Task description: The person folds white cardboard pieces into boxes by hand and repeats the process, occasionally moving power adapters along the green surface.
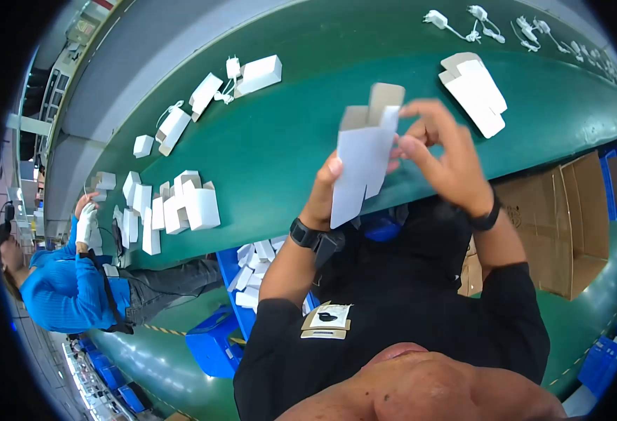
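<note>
Over the near side of the green worktable I hold a white folding carton (363, 165), partly opened out. Its grey-brown inner flap (387, 95) stands up at the far end. My left hand (322, 189) is closed around the carton's left side, thumb in front, with fingertips showing past the right edge. To the right of the flap is my right hand (449, 151), slightly smeared by motion. Its thumb and index finger are bent and apart, close to the carton's upper right edge, and nothing shows between them. Whether they touch the carton I cannot tell.
Flattened white cartons (475, 95) lie at right. White plug chargers with cables (487, 22) line the far edge. Several formed white boxes (186, 203) stand at left, near a co-worker in blue (70, 281). A blue bin (249, 274) and a brown cardboard box (547, 224) flank me.
</note>
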The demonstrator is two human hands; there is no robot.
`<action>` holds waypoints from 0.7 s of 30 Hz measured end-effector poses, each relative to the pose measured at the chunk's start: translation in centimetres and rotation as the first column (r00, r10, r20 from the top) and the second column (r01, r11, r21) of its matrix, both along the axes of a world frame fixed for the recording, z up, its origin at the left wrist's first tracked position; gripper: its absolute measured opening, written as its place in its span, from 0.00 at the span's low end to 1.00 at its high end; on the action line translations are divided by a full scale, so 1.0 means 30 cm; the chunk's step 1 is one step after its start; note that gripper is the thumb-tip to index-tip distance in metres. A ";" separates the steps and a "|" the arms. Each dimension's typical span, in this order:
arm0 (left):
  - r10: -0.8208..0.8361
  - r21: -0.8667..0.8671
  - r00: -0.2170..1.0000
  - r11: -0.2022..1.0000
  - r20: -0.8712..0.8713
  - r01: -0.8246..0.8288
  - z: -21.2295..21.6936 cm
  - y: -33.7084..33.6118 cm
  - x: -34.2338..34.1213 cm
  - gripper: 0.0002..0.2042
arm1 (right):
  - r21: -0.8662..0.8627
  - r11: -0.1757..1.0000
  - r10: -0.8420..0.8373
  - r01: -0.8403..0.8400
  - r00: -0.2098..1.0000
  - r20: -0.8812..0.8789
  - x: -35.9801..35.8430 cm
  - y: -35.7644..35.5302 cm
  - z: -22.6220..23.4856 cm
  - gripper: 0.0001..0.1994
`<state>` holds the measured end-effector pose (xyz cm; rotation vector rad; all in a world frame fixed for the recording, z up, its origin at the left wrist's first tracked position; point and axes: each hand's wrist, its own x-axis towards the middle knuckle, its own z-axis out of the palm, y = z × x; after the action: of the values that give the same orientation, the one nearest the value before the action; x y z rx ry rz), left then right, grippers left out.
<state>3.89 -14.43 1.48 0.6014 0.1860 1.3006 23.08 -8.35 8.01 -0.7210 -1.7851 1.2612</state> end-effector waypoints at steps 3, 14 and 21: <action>0.081 0.118 0.980 0.991 -0.182 -0.060 -0.024 -0.043 0.022 0.38 | -0.174 0.961 0.266 -0.213 0.884 0.385 0.029 0.077 0.100 0.13; 0.462 0.274 0.743 0.886 -0.484 -0.373 -0.121 -0.134 0.084 0.28 | -0.074 0.995 0.054 -0.060 0.995 -0.088 0.025 -0.054 -0.205 0.16; 0.502 0.172 0.757 0.862 -0.418 -0.477 -0.147 -0.143 0.088 0.26 | 0.016 0.995 0.102 -0.102 0.953 -0.285 -0.064 -0.060 -0.227 0.09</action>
<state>6.52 -18.72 -2.93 0.9436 0.7390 1.6599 21.15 -10.15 1.20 -0.4238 -1.6013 1.3579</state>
